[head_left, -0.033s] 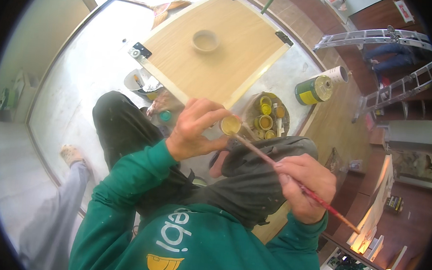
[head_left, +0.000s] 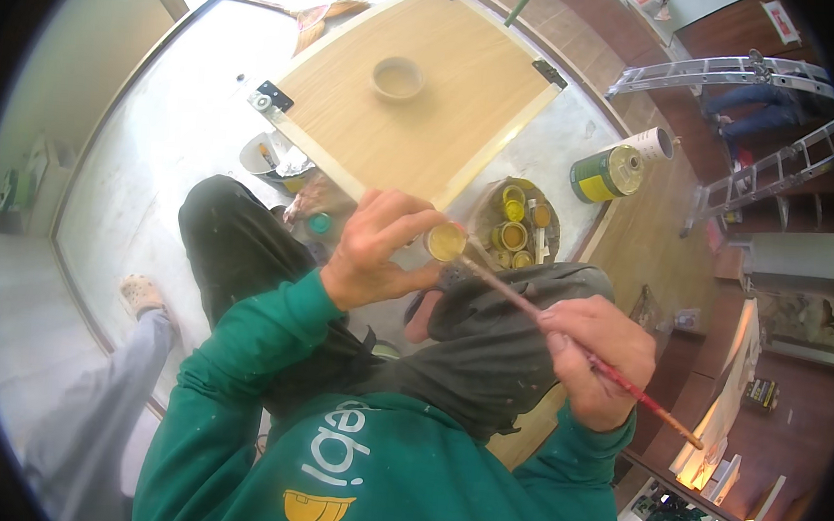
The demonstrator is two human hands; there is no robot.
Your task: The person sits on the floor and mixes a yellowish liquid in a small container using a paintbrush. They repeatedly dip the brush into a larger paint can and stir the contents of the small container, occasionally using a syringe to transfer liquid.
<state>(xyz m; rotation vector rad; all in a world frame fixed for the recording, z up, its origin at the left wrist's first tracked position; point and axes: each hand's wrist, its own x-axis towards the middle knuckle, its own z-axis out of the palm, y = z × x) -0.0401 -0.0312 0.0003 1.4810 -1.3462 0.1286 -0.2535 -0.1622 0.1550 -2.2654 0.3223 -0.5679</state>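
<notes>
The left hand (head_left: 374, 253) holds a small cup (head_left: 447, 242) of yellowish material between its fingers, above dark trousers (head_left: 487, 360). The right hand's (head_left: 602, 363) fingers grip a brush (head_left: 503, 288), tip at the cup. Both appear light; grasp the stiff handle midway, the cup by its sides.

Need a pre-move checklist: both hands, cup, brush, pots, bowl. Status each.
1. Left hand has the small cup gripped: ok.
2. Right hand has the red-handled paintbrush held along its handle: ok.
3. Brush end at the cup's mouth: ok. Whether the bristles are loaded: cannot tell.
4. Cup contents: yellowish inside; amount cannot tell.
5. Yellow paint pot standing on the round tray with other pots: ok.
6. Bowl well inside the edges of the wooden panel: ok.
</notes>
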